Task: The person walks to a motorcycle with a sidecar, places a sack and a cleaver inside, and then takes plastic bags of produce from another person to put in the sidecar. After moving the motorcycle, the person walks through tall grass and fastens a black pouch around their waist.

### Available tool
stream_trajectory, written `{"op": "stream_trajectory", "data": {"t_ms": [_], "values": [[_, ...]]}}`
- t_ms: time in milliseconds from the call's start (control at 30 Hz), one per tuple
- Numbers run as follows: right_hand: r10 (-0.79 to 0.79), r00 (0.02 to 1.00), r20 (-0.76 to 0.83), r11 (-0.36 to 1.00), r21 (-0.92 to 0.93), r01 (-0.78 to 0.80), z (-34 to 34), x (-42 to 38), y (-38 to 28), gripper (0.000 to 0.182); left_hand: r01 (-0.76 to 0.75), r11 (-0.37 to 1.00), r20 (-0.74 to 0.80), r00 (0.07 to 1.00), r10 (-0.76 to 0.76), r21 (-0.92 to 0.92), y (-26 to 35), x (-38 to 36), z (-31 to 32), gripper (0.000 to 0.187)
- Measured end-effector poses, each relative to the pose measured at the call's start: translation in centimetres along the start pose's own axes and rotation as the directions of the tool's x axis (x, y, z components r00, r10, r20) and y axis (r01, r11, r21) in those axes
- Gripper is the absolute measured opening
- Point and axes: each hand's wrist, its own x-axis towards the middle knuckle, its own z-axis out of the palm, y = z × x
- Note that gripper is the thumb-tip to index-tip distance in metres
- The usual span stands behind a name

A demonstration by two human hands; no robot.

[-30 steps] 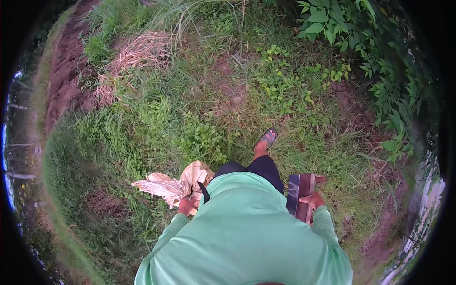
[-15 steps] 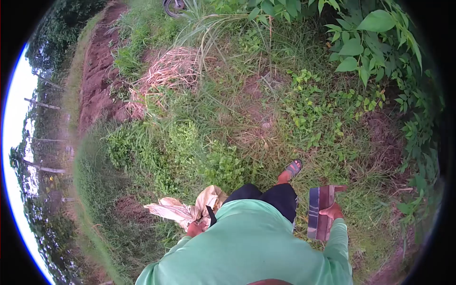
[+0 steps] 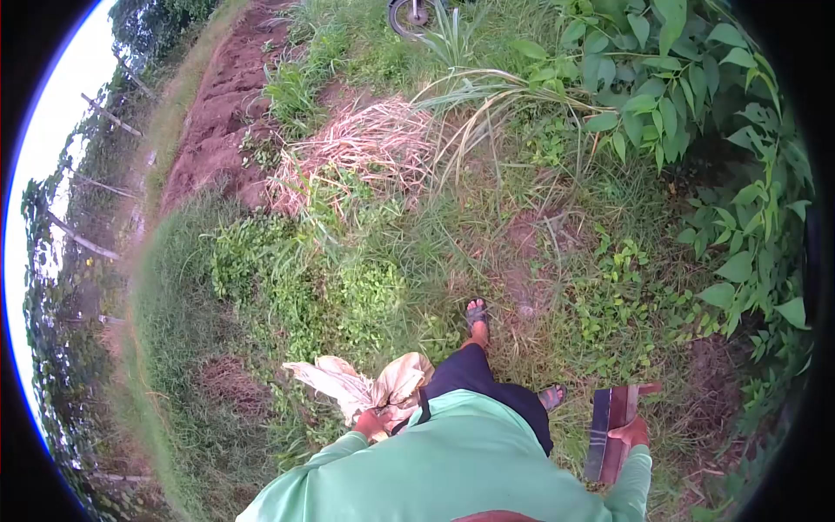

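My left hand point(image 3: 371, 424) is closed on the gathered neck of a pale beige sack point(image 3: 404, 380), which hangs at my left side with its loose end spread outward. A dark strap point(image 3: 424, 407) lies beside the sack. Out to my right, my right hand point(image 3: 633, 432) is wrapped around a flat, long reddish-brown wooden piece point(image 3: 619, 405). It has a short handle-like stub at its far end and a grey, camouflage-patterned band along its left side. The exact kind of this piece I cannot tell.
One sandalled foot point(image 3: 477, 320) is forward on the grass, the other point(image 3: 551, 398) behind it. Dry straw point(image 3: 374, 148) lies ahead, left of a bare earth patch point(image 3: 524, 252). Leafy bushes point(image 3: 670, 96) line the right; tilled soil point(image 3: 217, 104) and a wheel point(image 3: 416, 16) are farther off.
I have stepped forward; the other foot now shows in front. Straw, wheel and bushes have shifted rightward and nearer in view. Both hands keep hold of the same things.
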Motion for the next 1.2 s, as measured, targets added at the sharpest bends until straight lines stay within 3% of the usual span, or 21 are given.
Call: {"op": "stream_trajectory", "data": {"t_ms": [33, 100, 167, 233, 267, 367, 400, 500, 533, 700, 767, 800, 933, 1067, 1133, 1167, 1200], "values": [[0.009, 1.0, -0.024, 1.0, -0.014, -0.009, 0.1, 0.4, -1.3, 0.107, -0.03, 0.998, 0.023, 0.999, 0.032, -0.06, -0.4, 3.6, -0.1, 0.075], [0.061, 0.998, -0.001, 0.996, -0.057, -0.061, -1.3, -1.0, -5.1, 0.106, -0.073, 0.983, 0.044, 0.997, 0.067, 0.17, 2.3, 9.2, -1.0, 0.084], [0.061, 0.992, -0.107, 0.978, -0.192, -0.08, -1.8, -1.4, -8.4, 0.103, -0.019, 0.999, 0.156, 0.988, 0.013, 0.037, 3.1, 12.8, -1.2, 0.085], [0.087, 0.993, -0.077, 0.979, -0.177, -0.099, -2.2, -0.8, -11.3, 0.102, -0.116, 0.993, 0.06, 0.992, 0.114, 0.028, 4.5, 14.6, -2.1, 0.083], [0.104, 0.993, -0.055, 0.98, -0.166, -0.112, -2.2, -0.4, -12.2, 0.102, -0.162, 0.986, 0.011, 0.987, 0.162, 0.035, 4.9, 15.2, -2.7, 0.082], [0.199, 0.964, 0.175, 0.977, -0.117, -0.18, -4.5, -0.9, -18.7, 0.112, -0.094, 0.993, -0.024, 0.995, 0.095, 0.066, 9.3, 16.2, -7.5, 0.081], [0.242, 0.943, 0.226, 0.968, -0.125, -0.219, -5.8, -2.6, -22.4, 0.103, -0.109, 0.989, -0.025, 0.993, 0.112, 0.097, 10.7, 17.0, -9.1, 0.08], [0.038, 0.999, 0.024, 0.999, -0.023, -0.038, -3.6, -1.1, -23.7, 0.076, -0.156, 0.986, -0.066, 0.985, 0.16, 0.063, 13.4, 19.0, -12.4, 0.079], [0.016, 0.999, 0.04, 0.996, 0.086, -0.019, -3.5, -1.2, -24.7, 0.066, -0.152, 0.984, -0.079, 0.984, 0.159, 0.09, 14.5, 19.5, -13.3, 0.078], [-0.114, 0.991, -0.069, 0.922, 0.364, 0.131, -0.6, 1.5, -26.5, 0.061, -0.189, 0.97, -0.105, 0.973, 0.206, 0.151, 17.0, 22.5, -17.2, 0.076], [-0.112, 0.989, -0.1, 0.924, 0.355, 0.14, 1.8, 4.8, -25.2, 0.067, -0.138, 0.982, -0.054, 0.988, 0.146, 0.131, 18.6, 21.7, -19.4, 0.077], [-0.091, 0.993, -0.074, 0.936, 0.334, 0.111, 2.2, 5.7, -25.0, 0.066, -0.197, 0.975, -0.1, 0.973, 0.208, 0.108, 18.2, 22.5, -19.4, 0.078], [-0.107, 0.994, -0.031, 0.924, 0.365, 0.111, 3.2, 6.5, -26.6, 0.064, -0.176, 0.978, -0.066, 0.981, 0.184, 0.114, 18.1, 23.7, -19.4, 0.075], [0.018, 0.986, 0.166, 0.947, 0.313, -0.07, 4.5, 8.5, -26.8, 0.107, -0.119, 0.993, 0.011, 0.993, 0.119, -0.01, 17.9, 23.6, -19.6, 0.073], [0.025, 0.993, 0.116, 0.961, 0.27, -0.056, 3.0, 6.3, -29.7, 0.089, -0.096, 0.995, -0.035, 0.995, 0.096, 0.004, 19.3, 22.6, -20.1, 0.071], [0.022, 0.996, 0.09, 0.968, 0.247, -0.044, 2.4, 5.7, -30.8, 0.08, -0.053, 0.999, 0.015, 0.998, 0.053, 0.007, 19.6, 22.6, -20.3, 0.071], [0.028, 0.994, 0.104, 0.969, 0.241, -0.053, 2.9, 6.5, -30.6, 0.082, -0.008, 1.0, 0.065, 0.998, 0.007, 0.011, 20.2, 22.4, -20.6, 0.071]]}}
